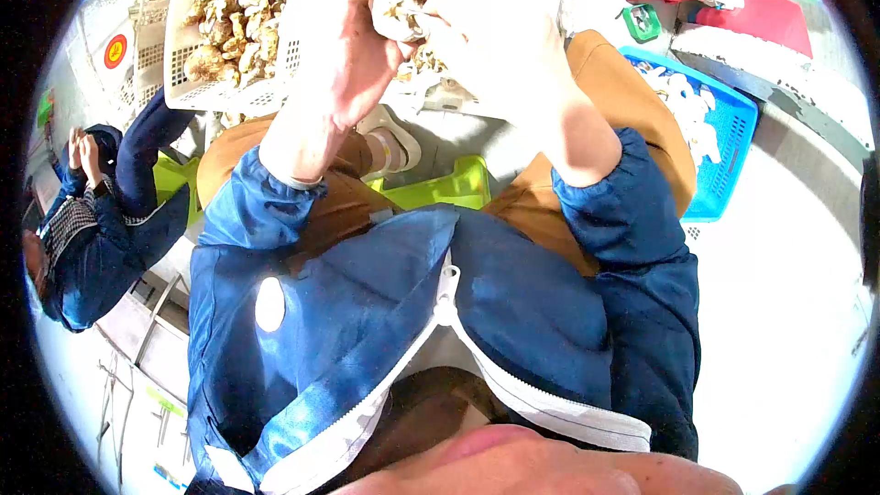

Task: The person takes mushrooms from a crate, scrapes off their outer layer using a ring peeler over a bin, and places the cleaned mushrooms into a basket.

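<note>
Steadying a brown-and-white mushroom (394, 14) between two bare hands

Nearest to the camera was a navy blue jacket (367, 284) with a white zip (446, 312), worn above spread tan-brown trousers (632, 92). Between the knees, and lower down, lay a lime-green plastic tray (449, 185), partly hidden.

Farther forward, the mushroom was held up between the left hand (344, 64) and the right hand (467, 23). The left thumb and fingers curled against it and gripped it; the right fingers met its other side, but glare bleached them and hid how far they had closed. The step in hand seemed to be close handling of this single piece. The next move, as a judgement, called for a steady left hold and light right fingers, since the flesh might tear.

Beyond the left hand stood a white perforated plastic crate (211, 99) heaped with brown mushrooms (243, 23). Off to the right, a blue plastic basket (733, 142) held white pieces (704, 139), too overexposed to identify. Farther away at the left, a co-worker in dark blue (101, 247) sat with both hands (85, 154) close together.
</note>
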Motion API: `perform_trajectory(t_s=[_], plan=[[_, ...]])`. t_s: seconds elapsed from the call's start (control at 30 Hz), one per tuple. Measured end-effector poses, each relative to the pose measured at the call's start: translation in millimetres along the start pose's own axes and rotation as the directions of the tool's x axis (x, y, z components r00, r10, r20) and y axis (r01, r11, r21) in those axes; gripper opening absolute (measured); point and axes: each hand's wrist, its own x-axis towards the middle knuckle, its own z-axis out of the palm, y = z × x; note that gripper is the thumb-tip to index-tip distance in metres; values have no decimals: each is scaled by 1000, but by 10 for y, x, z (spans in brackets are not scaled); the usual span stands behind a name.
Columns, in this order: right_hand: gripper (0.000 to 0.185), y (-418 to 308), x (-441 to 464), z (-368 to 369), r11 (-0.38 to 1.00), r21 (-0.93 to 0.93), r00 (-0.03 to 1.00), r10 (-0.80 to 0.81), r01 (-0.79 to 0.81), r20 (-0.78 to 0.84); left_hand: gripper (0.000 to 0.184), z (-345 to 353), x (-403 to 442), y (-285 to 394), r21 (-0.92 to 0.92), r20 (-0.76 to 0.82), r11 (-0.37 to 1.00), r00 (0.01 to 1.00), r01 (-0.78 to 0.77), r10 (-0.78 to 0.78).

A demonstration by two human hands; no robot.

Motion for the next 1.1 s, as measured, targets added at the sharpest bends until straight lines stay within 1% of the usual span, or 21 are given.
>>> perform_trajectory(t_s=[0.03, 0.1, 0.13, 0.2, 0.23, 0.27, 0.3, 0.33, 0.4, 0.43, 0.47, 0.53, 0.57, 0.63, 0.67, 0.7, 0.8, 0.9, 0.97, 1.07, 1.1], plan=[[19, -7, -2, 25, 1000, 6, 1000, -2, 3, -8, 42, 35, -18, -10, 14, -59, 1000, 998, -9, 10], [21, -22, -2, 11, 1000, 6, 1000, 1, -1, -17, 39, 25, -33, -38, 37, -68, 999, 998, 0, 2], [21, -36, 8, -10, 999, -33, 1000, 14, -14, -2, 38, 20, -37, -46, 49, -73, 999, 997, 5, -2], [20, -55, 24, -38, 993, -113, 999, 42, -39, 26, 39, -9, -22, -26, 25, -14, 999, 999, 47, -47], [16, 41, 46, -13, 1000, -2, 991, -16, 16, -130, 40, -30, -15, -14, 13, 16, 998, 997, 69, -69], [12, 101, 73, -62, 999, -28, 980, 16, -22, -198, 41, -42, -15, -8, 1, 46, 996, 995, 90, -90], [8, 154, 129, -161, 997, -51, 963, 46, -62, -264, 44, 7, -43, -25, 23, -34, 998, 998, 57, -56], [4, 212, 178, -258, 992, -72, 941, 72, -101, -331, 46, -56, -31, -12, -79, 46, 993, 995, 91, -87], [5, 346, 234, -408, 971, 61, 907, 239, -232, -348, 49, -149, 0, 50, -267, 212, 947, 969, 179, -123], [4, 382, 242, -436, 983, 77, 927, 182, -166, -328, 53, 41, -73, 65, 37, -58, 996, 995, 79, -77], [4, 356, 229, -421, 982, 139, 956, 158, -126, -249, 54, -37, -47, 61, -90, 62, 989, 992, 118, -113], [4, 242, 190, -305, 959, 276, 992, 91, -64, -86, 54, -118, -15, 100, -321, 298, 918, 945, 233, -135], [5, 209, 180, -223, 966, 253, 999, 45, -47, 15, 54, -119, -45, 56, -59, 55, 992, 993, 112, -109], [6, 150, 167, -122, 944, 331, 1000, -16, 11, 12, 52, -295, 22, 27, -184, 275, 966, 953, 182, -127], [7, 133, 169, -96, 931, 364, 999, -49, 43, 7, 51, -355, 65, 18, -240, 386, 945, 915, 223, -118], [9, 101, 150, -84, 903, 429, 1000, -8, 0, 18, 50, -33, -72, -20, 41, -21, 996, 997, 78, -78], [9, 21, 169, -178, 849, 506, 987, 99, -151, 129, 48, 32, -43, -82, 211, -121, 977, 991, -38, 64], [8, 32, 173, -214, 918, 391, 996, 40, -67, 77, 48, -32, -41, -123, 497, 59, 825, 959, -269, 277], [7, 32, 160, -207, 910, 406, 997, 63, -79, 53, 47, -9, -87, -12, 753, 77, 611, 955, -243, 285], [7, 56, 135, -178, 901, 410, 989, 124, -144, 76, 47, -32, -53, -93, 516, 13, 838, 980, -178, 200], [7, 66, 124, -166, 897, 407, 984, 150, -175, 92, 47, -15, -65, -84, 517, -13, 843, 984, -148, 180]])
